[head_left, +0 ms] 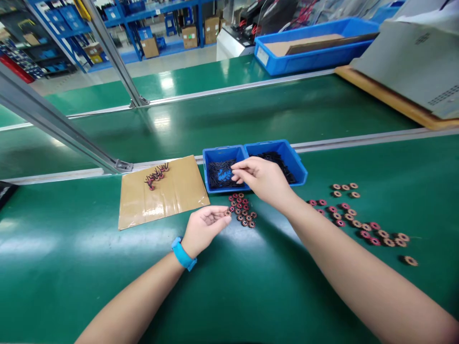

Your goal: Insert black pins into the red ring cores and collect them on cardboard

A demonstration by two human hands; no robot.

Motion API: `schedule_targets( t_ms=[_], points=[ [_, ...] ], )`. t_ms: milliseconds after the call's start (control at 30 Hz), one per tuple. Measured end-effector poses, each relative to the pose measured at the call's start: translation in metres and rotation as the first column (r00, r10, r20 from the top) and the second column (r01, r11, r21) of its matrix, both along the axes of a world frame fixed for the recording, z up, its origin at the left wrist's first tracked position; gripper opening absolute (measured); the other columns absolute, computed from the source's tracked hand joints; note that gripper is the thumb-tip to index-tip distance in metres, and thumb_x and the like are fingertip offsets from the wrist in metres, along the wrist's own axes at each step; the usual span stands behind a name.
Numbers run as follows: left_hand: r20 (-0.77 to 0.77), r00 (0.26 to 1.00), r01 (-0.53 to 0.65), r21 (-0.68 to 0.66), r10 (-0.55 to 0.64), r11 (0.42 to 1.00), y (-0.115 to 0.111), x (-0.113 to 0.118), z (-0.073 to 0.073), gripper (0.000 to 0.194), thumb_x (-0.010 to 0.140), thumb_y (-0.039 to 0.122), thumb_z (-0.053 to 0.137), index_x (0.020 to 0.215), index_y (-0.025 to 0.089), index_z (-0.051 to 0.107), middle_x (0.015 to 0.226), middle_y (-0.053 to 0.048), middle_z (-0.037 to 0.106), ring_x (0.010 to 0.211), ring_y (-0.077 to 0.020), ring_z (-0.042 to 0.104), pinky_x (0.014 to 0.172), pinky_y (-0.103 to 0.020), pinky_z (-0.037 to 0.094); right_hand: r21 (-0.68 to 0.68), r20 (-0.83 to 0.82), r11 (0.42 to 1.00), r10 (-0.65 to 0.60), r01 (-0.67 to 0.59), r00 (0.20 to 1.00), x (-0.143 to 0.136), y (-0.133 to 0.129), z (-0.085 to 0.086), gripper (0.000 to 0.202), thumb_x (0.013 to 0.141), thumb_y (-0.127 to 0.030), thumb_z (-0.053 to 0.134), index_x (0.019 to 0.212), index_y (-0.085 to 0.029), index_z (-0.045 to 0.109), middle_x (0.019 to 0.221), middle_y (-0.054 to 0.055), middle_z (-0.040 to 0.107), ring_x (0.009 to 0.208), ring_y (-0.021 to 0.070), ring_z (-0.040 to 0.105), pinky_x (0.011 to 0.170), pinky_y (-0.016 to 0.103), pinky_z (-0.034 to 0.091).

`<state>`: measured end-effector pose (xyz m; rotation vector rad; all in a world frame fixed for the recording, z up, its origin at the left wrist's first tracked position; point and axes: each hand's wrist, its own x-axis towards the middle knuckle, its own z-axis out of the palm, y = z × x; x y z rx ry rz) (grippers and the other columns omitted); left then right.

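My left hand point(206, 227), with a blue band on its wrist, pinches a small copper-coloured wound stator point(227, 213) between thumb and fingers. Right beside those fingertips lies a cluster of red and copper stators point(245, 210) on the green bench. My right hand point(263, 179) is over two blue bins, its thumb and fingers pinched together above the left bin point(211, 154). Whatever sits in that pinch is too small to make out. Short thin black pieces point(217, 176) fill both bins, and the right hand partly covers the right bin point(300, 174).
On a brown cardboard sheet point(165, 200) at left are several stators with black pieces sticking out point(157, 177). More loose stators point(366, 227) are scattered at right. A metal frame post point(71, 129) rises at left; a large blue tray point(308, 59) stands behind.
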<state>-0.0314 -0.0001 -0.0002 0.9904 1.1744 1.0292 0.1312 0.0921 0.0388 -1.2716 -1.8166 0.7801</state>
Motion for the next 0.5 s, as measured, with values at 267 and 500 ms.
schedule_targets(
  t_ms=[267,500],
  points=[
    [0.381,0.923,0.031,-0.190,0.045,0.981,0.002,0.003,0.006,0.025,0.056,0.025,0.080,0.077,0.016,0.071,0.076,-0.004,0.072,0.067,-0.0145,0.065,0.070,-0.031,0.050,-0.274,-0.471,0.961,-0.162,0.031,0.867,0.013,-0.052,0.001,0.019,0.071,-0.034,0.070,0.081,-0.017,0.068,0.067,0.002,0.070,0.062,0.0147,0.068,0.067,0.031,0.059],
    [0.534,0.845,0.133,-0.261,0.028,0.956,-0.001,0.004,0.008,0.025,0.064,0.024,0.076,0.087,0.014,0.071,0.076,-0.004,0.072,0.066,-0.0129,0.065,0.073,-0.031,0.050,-0.324,-0.553,0.945,-0.159,-0.036,0.818,0.017,-0.072,-0.004,0.016,0.069,-0.031,0.072,0.078,-0.019,0.069,0.071,0.002,0.072,0.063,0.0144,0.069,0.065,0.029,0.059]
  ],
)
